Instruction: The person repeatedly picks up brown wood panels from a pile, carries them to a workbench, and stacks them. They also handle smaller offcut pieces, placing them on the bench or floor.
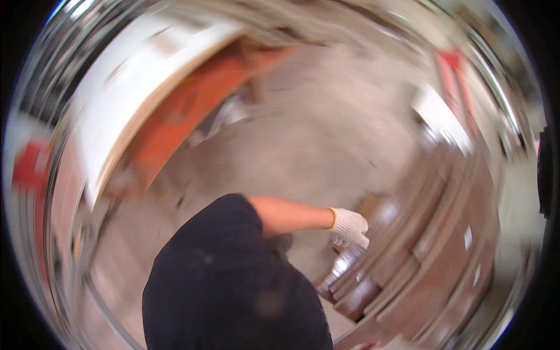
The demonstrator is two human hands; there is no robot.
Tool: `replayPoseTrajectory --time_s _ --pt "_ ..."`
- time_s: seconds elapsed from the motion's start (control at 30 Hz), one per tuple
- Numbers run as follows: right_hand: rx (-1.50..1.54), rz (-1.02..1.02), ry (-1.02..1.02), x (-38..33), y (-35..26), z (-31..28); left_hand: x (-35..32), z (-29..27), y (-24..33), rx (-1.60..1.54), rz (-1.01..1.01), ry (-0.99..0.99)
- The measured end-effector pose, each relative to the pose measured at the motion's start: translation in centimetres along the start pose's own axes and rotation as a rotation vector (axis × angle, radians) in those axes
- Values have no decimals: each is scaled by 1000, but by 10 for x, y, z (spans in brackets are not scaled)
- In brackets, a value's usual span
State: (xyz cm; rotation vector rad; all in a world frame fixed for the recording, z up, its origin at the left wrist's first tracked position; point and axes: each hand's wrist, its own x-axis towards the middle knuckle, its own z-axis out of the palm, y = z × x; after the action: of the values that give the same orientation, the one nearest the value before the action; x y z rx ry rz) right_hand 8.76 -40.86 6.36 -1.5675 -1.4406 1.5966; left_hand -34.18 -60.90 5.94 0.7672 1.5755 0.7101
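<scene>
Item: stack of dark brown boards (420,256), lower right of frame, on the floor (303,146). I saw one gloved hand (348,227), which one I could not tell, resting on the stack's near end. Fingers curled down; blur hid what they pinched. I judged the boards stiff, heavy, smooth-faced; best gripped at an edge, two-handed.
</scene>
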Motion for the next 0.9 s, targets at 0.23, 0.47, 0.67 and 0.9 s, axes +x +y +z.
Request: replayPoseTrajectory --time_s 0.23,0.47,0.67,0.9 --pt "-1024 -836 -991 -37 -70 266 -283 2 -150 -132 -255 1291" --pt "-1012 -1239 -1535 -199 -105 568 -485 80 -261 -173 -734 2136" --pt "-1106 -1677 -1427 -356 -148 818 -509 122 -339 -390 -415 2321" --pt "-1046 -1804 -1060 -453 -156 1092 -481 125 -313 -461 -668 1991"
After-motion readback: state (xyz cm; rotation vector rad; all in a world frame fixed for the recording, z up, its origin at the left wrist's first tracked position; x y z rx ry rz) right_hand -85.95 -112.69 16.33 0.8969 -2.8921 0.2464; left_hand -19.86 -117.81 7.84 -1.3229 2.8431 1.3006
